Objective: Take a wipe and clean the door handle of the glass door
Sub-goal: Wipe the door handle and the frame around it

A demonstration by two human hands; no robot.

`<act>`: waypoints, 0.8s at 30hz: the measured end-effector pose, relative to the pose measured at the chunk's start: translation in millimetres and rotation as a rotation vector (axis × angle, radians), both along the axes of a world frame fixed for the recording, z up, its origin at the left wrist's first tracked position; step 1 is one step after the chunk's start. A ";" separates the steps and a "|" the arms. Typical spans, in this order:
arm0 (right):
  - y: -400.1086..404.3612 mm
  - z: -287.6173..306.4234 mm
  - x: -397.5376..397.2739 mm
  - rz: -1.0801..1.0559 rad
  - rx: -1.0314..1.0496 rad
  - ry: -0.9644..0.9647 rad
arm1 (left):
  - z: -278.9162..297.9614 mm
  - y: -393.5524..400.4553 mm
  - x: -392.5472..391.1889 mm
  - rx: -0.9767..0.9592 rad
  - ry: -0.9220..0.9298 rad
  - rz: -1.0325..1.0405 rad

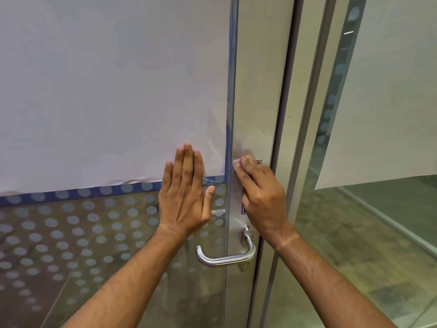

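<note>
A person faces a glass door [113,233]. The left hand [185,197] lies flat on the glass, fingers straight and close together, thumb out. The right hand [262,197] presses a small white wipe [237,165] under its bent fingertips against the metal plate [236,185] on the door frame. The wipe sits well above the curved silver handle [224,255], which neither hand touches.

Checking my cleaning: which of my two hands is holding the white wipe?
Your right hand: it presses the white wipe against the metal door plate. The left hand lies flat, empty, on the glass.
</note>
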State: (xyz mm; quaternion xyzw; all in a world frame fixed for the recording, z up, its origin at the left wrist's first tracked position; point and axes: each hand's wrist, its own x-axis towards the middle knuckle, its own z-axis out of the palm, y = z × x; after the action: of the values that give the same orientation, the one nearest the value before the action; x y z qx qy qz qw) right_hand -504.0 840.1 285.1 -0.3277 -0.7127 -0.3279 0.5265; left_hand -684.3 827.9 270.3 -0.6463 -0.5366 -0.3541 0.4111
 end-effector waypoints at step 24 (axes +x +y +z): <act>-9.3 8.5 0.9 0.020 -0.187 0.064 | -1.6 2.5 0.8 0.007 0.019 0.023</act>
State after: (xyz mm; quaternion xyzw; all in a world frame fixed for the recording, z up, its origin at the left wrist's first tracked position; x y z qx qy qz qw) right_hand -503.1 830.8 293.6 -0.3785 -0.7262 -0.2439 0.5195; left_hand -683.6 830.4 268.7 -0.6418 -0.5391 -0.3451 0.4224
